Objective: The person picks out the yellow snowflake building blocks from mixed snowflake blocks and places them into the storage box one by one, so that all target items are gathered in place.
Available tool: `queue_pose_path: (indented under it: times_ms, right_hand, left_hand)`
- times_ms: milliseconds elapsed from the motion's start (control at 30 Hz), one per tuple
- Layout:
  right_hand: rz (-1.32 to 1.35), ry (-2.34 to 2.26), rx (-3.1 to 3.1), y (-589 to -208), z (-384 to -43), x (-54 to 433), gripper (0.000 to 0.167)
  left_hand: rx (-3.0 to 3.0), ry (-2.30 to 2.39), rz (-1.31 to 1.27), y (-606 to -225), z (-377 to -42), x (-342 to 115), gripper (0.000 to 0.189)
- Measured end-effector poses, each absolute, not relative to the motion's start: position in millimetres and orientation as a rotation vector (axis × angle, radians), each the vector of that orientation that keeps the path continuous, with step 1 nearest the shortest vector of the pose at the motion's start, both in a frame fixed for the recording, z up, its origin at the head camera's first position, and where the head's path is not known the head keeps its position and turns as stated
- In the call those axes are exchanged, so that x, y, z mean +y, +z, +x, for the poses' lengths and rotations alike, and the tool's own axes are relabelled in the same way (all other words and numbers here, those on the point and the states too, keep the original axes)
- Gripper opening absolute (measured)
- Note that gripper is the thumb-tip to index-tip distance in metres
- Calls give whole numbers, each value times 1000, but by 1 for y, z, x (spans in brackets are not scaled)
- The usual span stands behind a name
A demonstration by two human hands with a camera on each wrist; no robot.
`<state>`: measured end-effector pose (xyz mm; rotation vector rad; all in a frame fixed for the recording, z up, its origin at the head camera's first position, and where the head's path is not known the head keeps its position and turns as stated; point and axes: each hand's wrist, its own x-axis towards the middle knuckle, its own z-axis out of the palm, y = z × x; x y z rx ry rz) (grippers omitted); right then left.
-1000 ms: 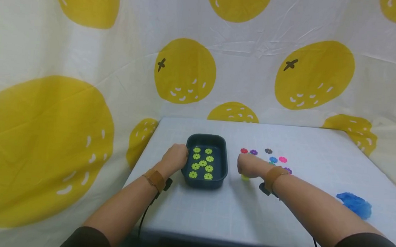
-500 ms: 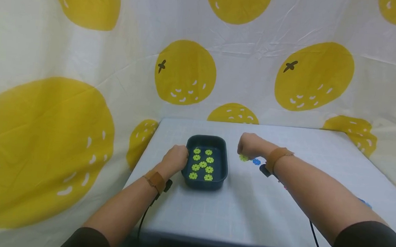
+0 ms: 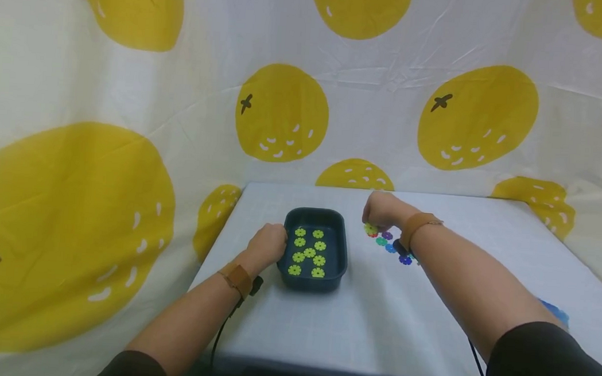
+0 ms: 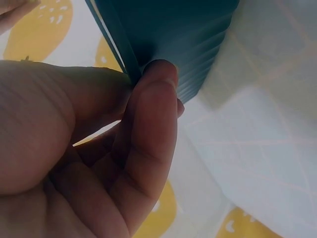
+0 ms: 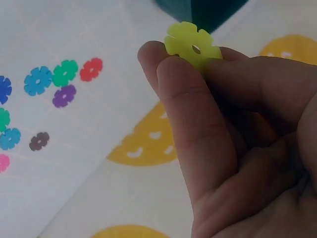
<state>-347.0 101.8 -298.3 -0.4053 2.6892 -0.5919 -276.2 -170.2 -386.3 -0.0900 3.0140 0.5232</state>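
Observation:
My left hand (image 3: 268, 242) grips the left rim of a dark green rectangular tray (image 3: 342, 254), its thumb and curled fingers pinching the edge in the left wrist view. Several yellow-green flower-shaped plastic pieces (image 3: 309, 252) lie flat inside, in two columns with one between them. Between the thumb and fingers of my right hand (image 3: 384, 210) is a yellow-green flower-shaped plastic piece (image 5: 192, 43), held above the table right of the tray. Under and beside that hand lie loose flower pieces in other colours, among them a purple one (image 5: 64, 95) and a red one (image 5: 91, 69).
A crumpled blue plastic item (image 3: 555, 311) lies on the right of the table (image 3: 400, 343), partly behind my right forearm. More loose pieces, such as a dark blue one (image 3: 405, 260), are partly covered by that arm. A fruit-print curtain (image 3: 373, 112) hangs behind.
My right hand has lifted the yellow-green piece from the table and moved it away from me, toward the back. The left hand and the tray stay in place.

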Motion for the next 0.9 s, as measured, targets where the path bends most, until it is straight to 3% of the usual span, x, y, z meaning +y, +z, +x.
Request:
queue_pose_path:
  times_ms: [900]
  right_hand:
    - [-274,-1115,2506,-323,-366,36,30]
  left_hand:
    - [3012,526,-136,-389,-272,-168,20]
